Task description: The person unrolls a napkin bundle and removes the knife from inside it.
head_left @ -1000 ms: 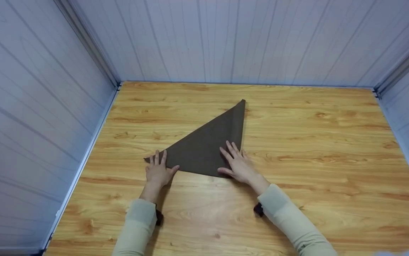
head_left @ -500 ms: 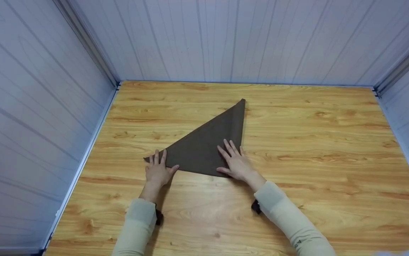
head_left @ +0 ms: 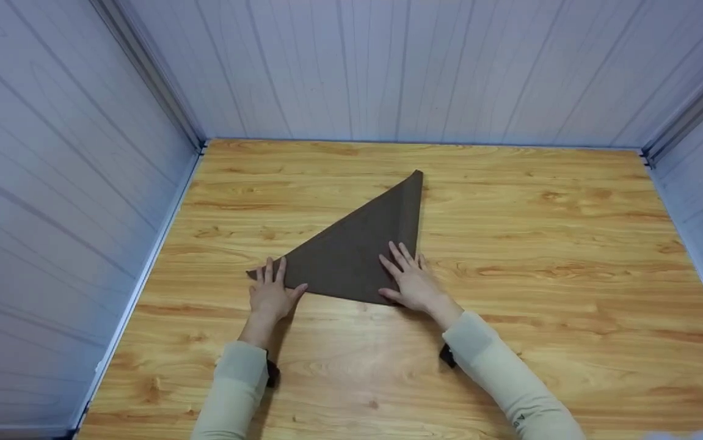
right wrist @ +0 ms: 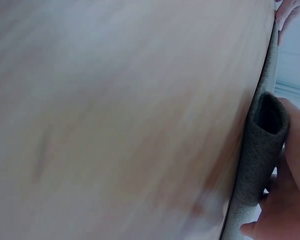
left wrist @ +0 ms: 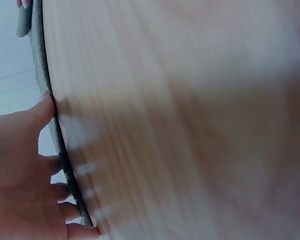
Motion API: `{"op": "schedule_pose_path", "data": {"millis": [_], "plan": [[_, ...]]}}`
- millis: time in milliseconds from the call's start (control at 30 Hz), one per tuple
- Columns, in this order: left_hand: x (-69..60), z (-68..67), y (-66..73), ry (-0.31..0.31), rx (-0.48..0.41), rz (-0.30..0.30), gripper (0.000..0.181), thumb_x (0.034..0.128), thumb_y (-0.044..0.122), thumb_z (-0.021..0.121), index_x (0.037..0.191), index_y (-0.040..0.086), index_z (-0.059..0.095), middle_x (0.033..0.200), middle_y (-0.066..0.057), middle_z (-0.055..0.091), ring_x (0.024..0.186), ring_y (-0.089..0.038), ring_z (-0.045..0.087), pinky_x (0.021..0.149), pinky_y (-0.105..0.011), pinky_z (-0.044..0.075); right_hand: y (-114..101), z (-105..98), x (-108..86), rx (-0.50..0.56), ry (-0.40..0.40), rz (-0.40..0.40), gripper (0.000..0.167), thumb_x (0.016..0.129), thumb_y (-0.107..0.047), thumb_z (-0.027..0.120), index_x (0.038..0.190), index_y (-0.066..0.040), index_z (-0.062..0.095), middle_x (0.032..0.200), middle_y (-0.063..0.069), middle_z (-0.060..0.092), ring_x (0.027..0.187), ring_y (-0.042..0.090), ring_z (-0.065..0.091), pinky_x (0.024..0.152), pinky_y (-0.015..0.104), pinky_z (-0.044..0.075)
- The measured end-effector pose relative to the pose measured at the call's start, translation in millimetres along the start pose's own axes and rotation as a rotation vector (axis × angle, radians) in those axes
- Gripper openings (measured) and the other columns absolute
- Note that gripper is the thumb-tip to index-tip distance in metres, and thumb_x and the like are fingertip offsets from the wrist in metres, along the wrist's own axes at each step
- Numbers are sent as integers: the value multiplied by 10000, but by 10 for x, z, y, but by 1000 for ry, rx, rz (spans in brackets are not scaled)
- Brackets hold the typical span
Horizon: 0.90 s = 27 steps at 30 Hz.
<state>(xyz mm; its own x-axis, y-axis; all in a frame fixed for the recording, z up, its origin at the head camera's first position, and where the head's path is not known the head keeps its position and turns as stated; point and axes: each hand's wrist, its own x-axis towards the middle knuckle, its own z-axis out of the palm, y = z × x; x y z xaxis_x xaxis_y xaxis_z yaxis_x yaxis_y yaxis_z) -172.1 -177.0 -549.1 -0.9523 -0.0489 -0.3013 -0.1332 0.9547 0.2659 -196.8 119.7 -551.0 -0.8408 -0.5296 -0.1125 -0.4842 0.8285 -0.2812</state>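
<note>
A dark brown cloth (head_left: 345,250), folded into a triangle, lies flat on the wooden table. The left hand (head_left: 270,299) rests spread on its narrow left corner, thumb at the near edge. On the right part of the cloth the right hand (head_left: 415,287) lies with spread fingers. In the left wrist view the left hand (left wrist: 20,170) touches the edge of the cloth (left wrist: 57,132). A rounded, hollow fold of the cloth (right wrist: 255,165) shows beside the right hand (right wrist: 290,190) in the right wrist view.
The wooden table (head_left: 540,244) is bounded by a pale panel wall (head_left: 375,73) at the back and panels at the left (head_left: 52,183) and right. A whitish blurred thing shows at the bottom right corner.
The right hand shifted slightly left over the cloth, then back slightly right. The left hand has stayed in place, and the cloth has hardly moved.
</note>
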Motion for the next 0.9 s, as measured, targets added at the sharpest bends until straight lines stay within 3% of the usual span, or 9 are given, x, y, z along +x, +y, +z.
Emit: {"op": "schedule_pose_path", "data": {"millis": [567, 900], "plan": [[-2, 4, -6, 4, 3, -2, 783, 869, 541, 419, 1437, 99, 110, 1462, -193, 11, 1309, -394, 16, 959, -598, 178, 115, -21, -105, 17, 42, -15, 644, 867, -506, 462, 1405, -198, 289, 1480, 85, 62, 1334, 282, 30, 1000, 564, 112], [-3, -10, -12, -11, 2, 10, 786, 874, 542, 406, 1437, 99, 83, 1460, -198, 2, 1308, -398, 6, 958, -605, 168, 175, -69, -183, 91, 77, -39, 630, 866, -481, 486, 1388, -165, 333, 1474, 102, 93, 1326, 307, 80, 985, 581, 138]]}}
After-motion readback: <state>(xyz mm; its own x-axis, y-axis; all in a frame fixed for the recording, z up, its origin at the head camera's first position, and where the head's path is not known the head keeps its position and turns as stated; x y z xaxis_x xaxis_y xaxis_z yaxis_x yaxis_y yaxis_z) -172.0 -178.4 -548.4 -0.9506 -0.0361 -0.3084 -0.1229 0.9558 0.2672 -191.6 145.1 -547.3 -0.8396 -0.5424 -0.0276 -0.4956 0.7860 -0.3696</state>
